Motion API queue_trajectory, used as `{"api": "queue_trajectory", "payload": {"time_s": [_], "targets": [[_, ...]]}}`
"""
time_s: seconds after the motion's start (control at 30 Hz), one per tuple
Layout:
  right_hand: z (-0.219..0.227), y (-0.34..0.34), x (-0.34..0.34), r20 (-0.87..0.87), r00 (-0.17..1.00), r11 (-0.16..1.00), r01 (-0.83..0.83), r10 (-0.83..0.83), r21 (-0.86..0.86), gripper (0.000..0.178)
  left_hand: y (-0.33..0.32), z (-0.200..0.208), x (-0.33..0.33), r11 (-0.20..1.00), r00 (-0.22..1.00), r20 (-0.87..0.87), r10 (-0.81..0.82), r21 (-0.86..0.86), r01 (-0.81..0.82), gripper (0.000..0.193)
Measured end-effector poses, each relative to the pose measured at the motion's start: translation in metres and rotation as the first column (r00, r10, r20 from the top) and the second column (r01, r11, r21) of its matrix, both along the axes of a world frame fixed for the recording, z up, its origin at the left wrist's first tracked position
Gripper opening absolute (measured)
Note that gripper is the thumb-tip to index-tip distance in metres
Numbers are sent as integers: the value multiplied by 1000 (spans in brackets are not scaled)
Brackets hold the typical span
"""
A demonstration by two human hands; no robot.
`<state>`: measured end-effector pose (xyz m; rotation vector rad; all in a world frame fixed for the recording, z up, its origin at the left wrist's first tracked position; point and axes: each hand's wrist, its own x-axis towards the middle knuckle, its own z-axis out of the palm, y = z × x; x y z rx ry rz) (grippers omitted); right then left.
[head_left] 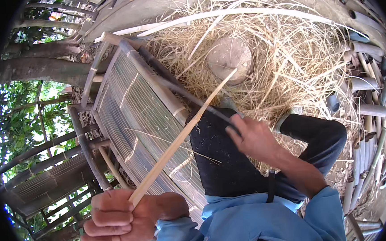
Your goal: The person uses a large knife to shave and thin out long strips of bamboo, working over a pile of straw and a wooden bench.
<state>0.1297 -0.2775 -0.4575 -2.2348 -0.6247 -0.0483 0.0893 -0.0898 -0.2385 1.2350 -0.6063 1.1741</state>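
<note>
1. Strip (168,155), pale and slim, ran from the L hand (113,222) up and across the bench (139,119) and a thigh (215,150), its far tip nr the stump (229,57).
2. Work looked partway, prob.: the strip was already split out narrow, w/ a rough, splintered spot approx. midway. Trimming beyond that spot seemed unfinished; exactly how much was left, couldn't tell.
3. Shavings (284,82) lay thick around the stump; a long strip (239,11) arched beyond.
4. L hand, lower L, was a tight fist, fingers clamped round the strip's near end, wrist bent.
5. R hand (257,138), forearm angled up from lower R, was closed on the knife's (217,113) dark handle. Blade, blurred, pointed up-L, crossing the strip; contact couldn't be confirmed.
</note>
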Motion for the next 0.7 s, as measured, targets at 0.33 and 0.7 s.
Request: {"api": "queue_trajectory", "payload": {"time_s": [0.33,0.7], "targets": [[15,6,-3,-17,1000,997,-12,13,74,22,-6,-1,1,997,998,15,-64,49,63,42],[-138,-18,69,-269,960,985,36,-82,-169,14,-3,3,27,964,968,78,-237,141,224,55]]}}
